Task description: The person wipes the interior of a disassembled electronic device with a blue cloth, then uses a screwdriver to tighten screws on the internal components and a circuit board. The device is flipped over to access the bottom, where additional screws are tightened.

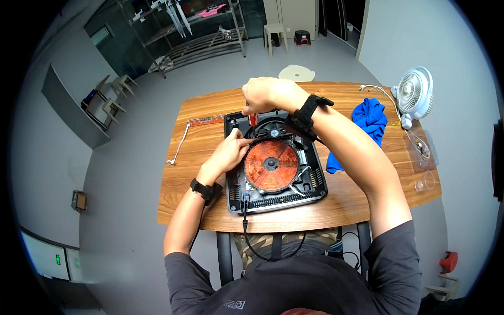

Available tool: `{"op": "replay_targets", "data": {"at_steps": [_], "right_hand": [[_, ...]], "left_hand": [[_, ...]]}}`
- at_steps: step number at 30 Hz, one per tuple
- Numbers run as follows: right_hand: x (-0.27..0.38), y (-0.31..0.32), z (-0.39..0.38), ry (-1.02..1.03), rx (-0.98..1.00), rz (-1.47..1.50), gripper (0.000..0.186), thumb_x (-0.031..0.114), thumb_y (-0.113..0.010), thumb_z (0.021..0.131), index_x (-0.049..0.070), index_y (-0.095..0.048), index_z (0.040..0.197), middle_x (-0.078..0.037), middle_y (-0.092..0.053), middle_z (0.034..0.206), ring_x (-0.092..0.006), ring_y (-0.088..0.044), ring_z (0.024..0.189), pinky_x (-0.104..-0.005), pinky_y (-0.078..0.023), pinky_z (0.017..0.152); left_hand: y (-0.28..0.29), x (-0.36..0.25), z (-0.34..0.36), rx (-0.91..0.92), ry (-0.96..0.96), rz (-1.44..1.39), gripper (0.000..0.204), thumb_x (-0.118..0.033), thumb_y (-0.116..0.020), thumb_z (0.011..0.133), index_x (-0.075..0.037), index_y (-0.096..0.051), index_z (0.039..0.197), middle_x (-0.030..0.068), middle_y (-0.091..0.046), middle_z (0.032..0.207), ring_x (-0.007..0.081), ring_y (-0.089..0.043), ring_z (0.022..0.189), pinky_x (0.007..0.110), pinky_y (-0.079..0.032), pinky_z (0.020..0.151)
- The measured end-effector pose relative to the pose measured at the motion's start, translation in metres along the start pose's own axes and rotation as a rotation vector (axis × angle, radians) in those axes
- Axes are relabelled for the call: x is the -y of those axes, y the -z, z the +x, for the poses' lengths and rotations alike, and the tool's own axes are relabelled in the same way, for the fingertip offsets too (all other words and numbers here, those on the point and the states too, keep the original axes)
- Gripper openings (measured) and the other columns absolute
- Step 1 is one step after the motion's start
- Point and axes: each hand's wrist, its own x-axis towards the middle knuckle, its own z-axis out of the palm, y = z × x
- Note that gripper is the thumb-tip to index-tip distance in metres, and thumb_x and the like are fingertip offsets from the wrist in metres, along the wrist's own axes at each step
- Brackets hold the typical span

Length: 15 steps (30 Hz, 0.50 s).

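An opened black appliance housing (315, 189) with electronics and a round copper coil (262, 173) lies on the wooden table (178, 205). My right hand (262, 94) is closed around a red-handled screwdriver (253, 119), held upright over the housing's back part, near a small black fan (274, 131); its tip is hidden. My left hand (233, 149) reaches to the coil's upper-left edge, index finger touching there and other fingers curled; anything in its fingers is hidden. A black cable (245, 220) runs from the front of the housing over the table edge.
An orange circuit board (205, 121) with a white lead lies back left. A blue cloth (367, 113), white desk fan (412, 94), clear plastic tray (425, 163) and small clear cups (428, 181) are at the right. Stools (275, 31) and a metal rack (199, 50) stand beyond.
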Motion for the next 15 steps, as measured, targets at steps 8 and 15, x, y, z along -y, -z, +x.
{"op": "replay_targets", "data": {"at_steps": [8, 15], "right_hand": [[-0.001, 0.006, -0.012, -0.005, -0.106, -0.094, 0.049, 0.048, -0.072, 0.09, 0.0, -0.079, 0.094, -0.024, -0.076, 0.093, -0.0405, -0.074, 0.091, -0.0464, -0.061, 0.082], [-0.015, 0.022, -0.024, -0.007, -0.265, -0.071, 0.05, 0.051, -0.07, 0.092, 0.001, -0.077, 0.093, -0.023, -0.075, 0.087, -0.0403, -0.074, 0.087, -0.0477, -0.06, 0.08]], "left_hand": [[0.007, -0.005, -0.001, 0.043, -0.002, 0.041, 0.034, -0.017, -0.064, 0.099, -0.009, -0.071, 0.131, 0.0167, -0.056, 0.118, 0.0353, -0.064, 0.107, 0.043, -0.053, 0.095], [0.015, -0.003, -0.003, 0.018, -0.031, 0.015, 0.032, -0.019, -0.066, 0.099, -0.009, -0.072, 0.128, 0.0139, -0.061, 0.12, 0.0334, -0.066, 0.109, 0.042, -0.054, 0.095]]}}
